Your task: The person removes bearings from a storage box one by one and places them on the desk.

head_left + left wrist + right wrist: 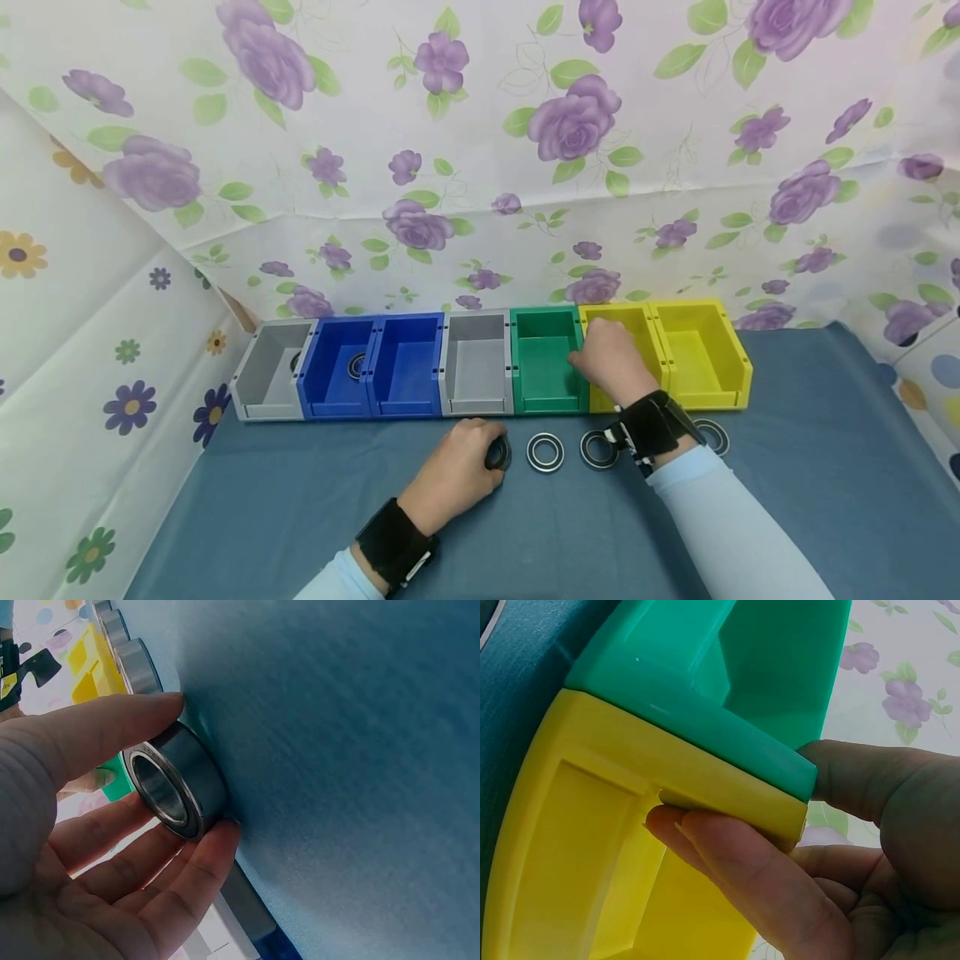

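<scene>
- In front of the middle gray bin, the left hand holds a bearing, thumb on one side and fingers on the other, clamped on its rim
- That bearing is tilted, just above or on the blue cloth-covered surface; whether its edge touches cannot be told
- At the row of bins, the right hand pinches the adjoining walls of the green bin and the inner yellow bin, thumb at the green side, fingers inside the yellow one
- To the right of the held bearing, three more lie on the surface: a near ring, a second ring and a third ring partly hidden by the right wrist
- On the row's left side, a gray end bin and the blue bin beside it each hold a bearing
- Between that blue bin and the middle gray bin stands another blue bin; an outer yellow bin ends the row
</scene>
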### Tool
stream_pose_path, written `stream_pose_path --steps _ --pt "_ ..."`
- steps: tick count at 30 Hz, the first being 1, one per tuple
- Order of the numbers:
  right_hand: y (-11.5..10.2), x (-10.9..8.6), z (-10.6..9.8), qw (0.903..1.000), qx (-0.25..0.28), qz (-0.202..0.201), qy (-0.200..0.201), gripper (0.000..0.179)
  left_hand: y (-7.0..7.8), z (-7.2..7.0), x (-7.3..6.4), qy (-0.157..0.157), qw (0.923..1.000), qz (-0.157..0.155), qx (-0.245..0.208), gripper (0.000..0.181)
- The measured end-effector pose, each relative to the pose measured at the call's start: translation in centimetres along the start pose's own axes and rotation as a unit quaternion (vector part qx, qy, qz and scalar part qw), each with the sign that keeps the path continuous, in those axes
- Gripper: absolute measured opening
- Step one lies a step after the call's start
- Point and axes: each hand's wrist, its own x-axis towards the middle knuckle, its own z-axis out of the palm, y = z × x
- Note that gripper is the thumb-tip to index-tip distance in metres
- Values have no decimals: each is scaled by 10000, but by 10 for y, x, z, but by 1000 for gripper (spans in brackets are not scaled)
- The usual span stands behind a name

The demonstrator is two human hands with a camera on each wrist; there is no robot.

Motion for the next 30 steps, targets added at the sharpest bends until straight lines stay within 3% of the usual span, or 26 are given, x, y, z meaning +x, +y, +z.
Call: stream_pose_path --steps 15,24,27,30 --pt "0 0 1 10000 28 87 -2 27 -1 2 1 -54 9998 100 185 45" --pt "0 -1 0 10000 30 63 33 27 -2 -2 0 -149 9999 21 4 53" --pt "0 -1 0 10000 36 62 39 27 -5 -7 0 74 9999 16 -92 54" --pt "-1 0 0 10000 57 69 28 27 -10 -17 1 506 9986 -48 -153 53"
